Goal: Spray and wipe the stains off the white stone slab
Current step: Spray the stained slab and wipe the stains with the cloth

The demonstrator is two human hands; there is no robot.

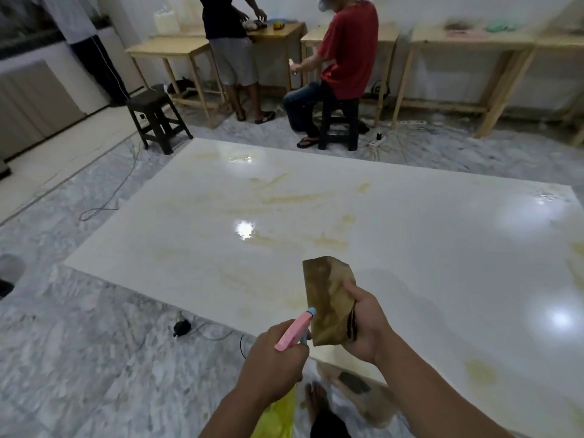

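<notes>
A large glossy white stone slab (426, 248) lies flat on the marbled floor, smeared with yellowish stains (303, 197) across its middle and near edge. My left hand (275, 361) grips a spray bottle with a pink trigger head and blue nozzle (295, 328), held above the slab's near edge and aimed forward. My right hand (366, 327) holds up a folded, brown-soiled cloth (328, 301) just right of the nozzle.
Two people are at wooden tables (177, 52) beyond the slab, one standing, one seated on a dark stool (339, 124). Another dark stool (156, 116) stands at the slab's far left corner. Cables (104, 210) and a power strip (377, 142) lie on the floor.
</notes>
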